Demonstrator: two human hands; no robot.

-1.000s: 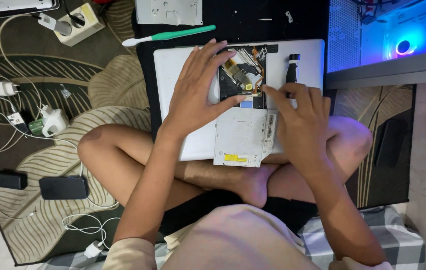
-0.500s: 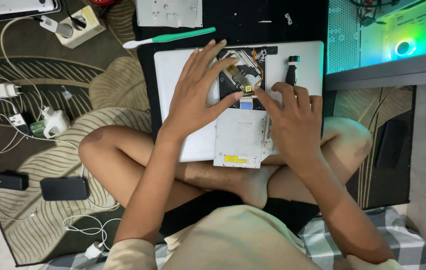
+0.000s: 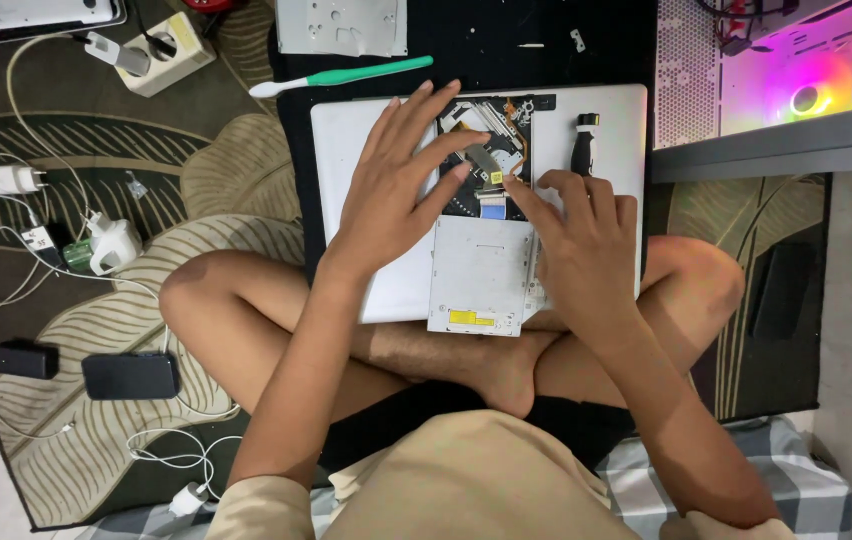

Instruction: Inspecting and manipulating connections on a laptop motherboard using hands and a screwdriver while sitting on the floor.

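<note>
Looking down from the head cam: you're sitting cross-legged w/ a white laptop point(image 3: 376, 200) lying across your lap, its inside opened up at the middle. Your left hand point(image 3: 396, 195) lies flat on the white shell, fingers spread wide, index and middle tips reaching over the opened bay point(image 3: 491, 125) where the circuit parts show. Your right hand point(image 3: 581, 250) rests on the laptop's right part, fingers mostly extended; its index tip touches a small grey flat cable piece point(image 3: 484, 160) just beside the left fingertips. Can't tell if that piece is pinched or only pressed. Below both hands a silver metal drive unit point(image 3: 476, 275) sits in the shell, its near edge sticking out toward your legs. A black screwdriver handle point(image 3: 582, 150) lies on the shell, right of the bay. Beyond the laptop, a green-handled tool point(image 3: 346, 75) lies on the black mat point(image 3: 466, 45). Left on the rug: chargers, white cables, a dark phone point(image 3: 131, 375). Top right, a PC case w/ pink-lit fans point(image 3: 806, 95).
</note>
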